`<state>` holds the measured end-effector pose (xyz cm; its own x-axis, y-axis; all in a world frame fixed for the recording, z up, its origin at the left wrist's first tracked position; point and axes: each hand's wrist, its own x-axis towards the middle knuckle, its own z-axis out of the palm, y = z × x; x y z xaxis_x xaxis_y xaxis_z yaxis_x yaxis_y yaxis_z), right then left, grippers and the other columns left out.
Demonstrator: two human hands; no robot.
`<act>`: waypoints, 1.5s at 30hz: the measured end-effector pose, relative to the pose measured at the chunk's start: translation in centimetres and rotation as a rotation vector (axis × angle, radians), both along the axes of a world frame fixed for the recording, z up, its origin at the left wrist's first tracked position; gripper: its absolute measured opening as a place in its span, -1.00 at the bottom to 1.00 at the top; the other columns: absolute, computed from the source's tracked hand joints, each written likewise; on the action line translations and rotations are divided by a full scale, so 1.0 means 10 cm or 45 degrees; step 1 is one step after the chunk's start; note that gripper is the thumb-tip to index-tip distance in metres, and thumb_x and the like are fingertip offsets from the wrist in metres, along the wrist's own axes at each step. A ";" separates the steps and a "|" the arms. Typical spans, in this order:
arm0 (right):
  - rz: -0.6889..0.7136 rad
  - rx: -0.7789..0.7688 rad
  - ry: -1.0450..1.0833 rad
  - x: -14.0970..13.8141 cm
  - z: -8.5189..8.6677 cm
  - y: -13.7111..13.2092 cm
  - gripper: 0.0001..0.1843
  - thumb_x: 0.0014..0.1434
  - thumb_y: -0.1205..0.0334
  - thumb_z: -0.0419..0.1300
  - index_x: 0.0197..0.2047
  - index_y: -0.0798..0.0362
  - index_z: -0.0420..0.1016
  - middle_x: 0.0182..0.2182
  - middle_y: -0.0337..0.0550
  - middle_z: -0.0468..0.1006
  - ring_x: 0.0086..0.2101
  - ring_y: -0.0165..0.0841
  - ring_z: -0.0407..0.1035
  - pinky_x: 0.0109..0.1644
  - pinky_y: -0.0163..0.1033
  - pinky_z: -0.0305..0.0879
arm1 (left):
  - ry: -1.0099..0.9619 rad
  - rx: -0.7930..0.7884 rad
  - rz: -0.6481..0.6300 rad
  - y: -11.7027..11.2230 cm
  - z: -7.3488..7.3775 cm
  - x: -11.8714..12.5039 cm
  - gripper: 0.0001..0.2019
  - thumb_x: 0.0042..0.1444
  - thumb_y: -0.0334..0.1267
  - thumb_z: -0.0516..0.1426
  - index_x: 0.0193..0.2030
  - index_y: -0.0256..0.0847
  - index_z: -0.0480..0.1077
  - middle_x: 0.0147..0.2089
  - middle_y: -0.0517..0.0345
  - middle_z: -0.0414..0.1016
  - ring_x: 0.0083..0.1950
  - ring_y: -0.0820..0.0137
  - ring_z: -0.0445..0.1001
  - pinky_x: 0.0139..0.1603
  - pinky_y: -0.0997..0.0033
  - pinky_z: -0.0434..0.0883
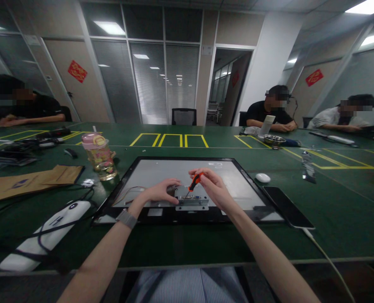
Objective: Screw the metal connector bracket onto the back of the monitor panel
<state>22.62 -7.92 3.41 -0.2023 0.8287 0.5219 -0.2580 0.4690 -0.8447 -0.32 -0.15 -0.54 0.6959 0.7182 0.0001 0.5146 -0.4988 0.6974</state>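
My right hand (pixel 214 187) is closed around the orange-and-black handle of a screwdriver (pixel 194 182). The screwdriver is tilted, its thin shaft pointing down to the left at a small metal bracket (pixel 193 203) with a circuit board on it. Whether the tip sits in a screw is too small to tell. My left hand (pixel 161 192) holds the bracket's left end, thumb in front and fingers behind. Under both hands lies a flat display panel (pixel 237 191) with a black frame and grey back. Thin wires (pixel 126 193) run across the panel left of the bracket.
Left of the panel are a drink cup (pixel 100 158), a paper bag (pixel 25 183) and a white device (pixel 48 235) wrapped in black cables. To the right lie a white case (pixel 263 178) and a phone (pixel 288 206) with a cable. Several people sit across the green table.
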 end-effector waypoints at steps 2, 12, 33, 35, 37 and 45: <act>-0.006 -0.001 0.038 0.00 -0.02 0.01 -0.91 0.13 0.18 0.23 -0.27 -0.06 0.53 -0.13 -0.18 0.51 -0.08 -0.30 0.40 0.09 -0.10 0.26 | -0.002 0.004 0.001 0.00 0.00 0.01 -0.31 -0.23 -0.11 0.36 0.11 -0.10 0.33 0.31 0.03 0.17 0.34 0.17 0.09 0.34 0.17 0.04; -0.170 0.177 -0.234 0.02 0.06 -0.04 -0.68 0.27 0.16 0.03 0.06 -0.09 0.41 -0.05 -0.10 0.54 -0.02 -0.26 0.41 0.13 -0.03 0.25 | -0.008 -0.025 0.022 0.02 -0.02 0.00 -0.29 -0.27 -0.03 0.37 0.10 -0.05 0.34 0.31 0.07 0.16 0.35 0.12 0.07 0.33 0.14 0.03; -0.535 0.318 -0.343 0.01 0.01 -0.04 -0.73 0.18 0.20 0.15 -0.04 -0.10 0.52 -0.26 -0.14 0.48 -0.23 -0.32 0.41 -0.12 -0.17 0.38 | 0.049 -0.003 0.002 0.03 0.00 0.00 -0.27 -0.24 -0.02 0.35 0.14 -0.06 0.31 0.33 0.06 0.13 0.37 0.15 0.03 0.35 0.14 0.00; -0.410 0.294 -0.343 0.01 0.02 -0.06 -0.67 0.24 0.22 0.07 0.06 -0.12 0.44 -0.14 -0.12 0.50 -0.13 -0.30 0.42 -0.03 -0.13 0.35 | 0.043 -0.003 0.003 0.05 -0.03 -0.01 -0.27 -0.25 0.00 0.35 0.13 -0.05 0.31 0.33 0.07 0.13 0.37 0.14 0.03 0.35 0.14 0.00; -0.307 0.250 -0.325 0.01 0.03 -0.07 -0.61 0.26 0.22 0.03 0.15 -0.13 0.34 -0.06 -0.11 0.50 -0.07 -0.29 0.42 0.05 -0.08 0.32 | 0.032 -0.008 -0.002 0.06 -0.05 -0.02 -0.27 -0.24 0.01 0.35 0.13 -0.03 0.31 0.33 0.08 0.13 0.36 0.14 0.04 0.35 0.13 0.01; -0.507 0.261 -0.259 0.01 -0.02 0.01 -0.83 0.04 0.21 0.29 -0.23 -0.07 0.55 -0.31 -0.18 0.43 -0.27 -0.35 0.38 -0.18 -0.22 0.39 | 0.060 -0.002 -0.011 0.02 0.00 0.00 -0.27 -0.23 0.01 0.34 0.15 -0.06 0.30 0.33 0.05 0.12 0.36 0.15 0.04 0.35 0.14 0.01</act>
